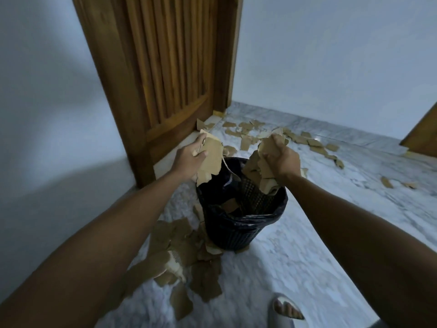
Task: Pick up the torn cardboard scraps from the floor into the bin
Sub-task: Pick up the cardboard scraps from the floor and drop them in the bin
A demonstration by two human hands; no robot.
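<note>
A black mesh bin (238,235) lined with a black bag stands on the marble floor, with a few brown scraps inside. My left hand (189,159) grips a bunch of torn cardboard scraps (211,157) above the bin's left rim. My right hand (282,159) grips another bunch of scraps (262,171) that hangs over the bin's right side. More torn cardboard lies in a heap (186,261) on the floor at the bin's near left. Other scraps (305,140) are strewn along the far floor.
A wooden door (170,67) stands behind the bin, with white walls on both sides. A foot in a pale sandal (287,310) is at the bottom edge. A second wooden piece (423,136) shows at the far right. A few scraps (387,182) lie further right.
</note>
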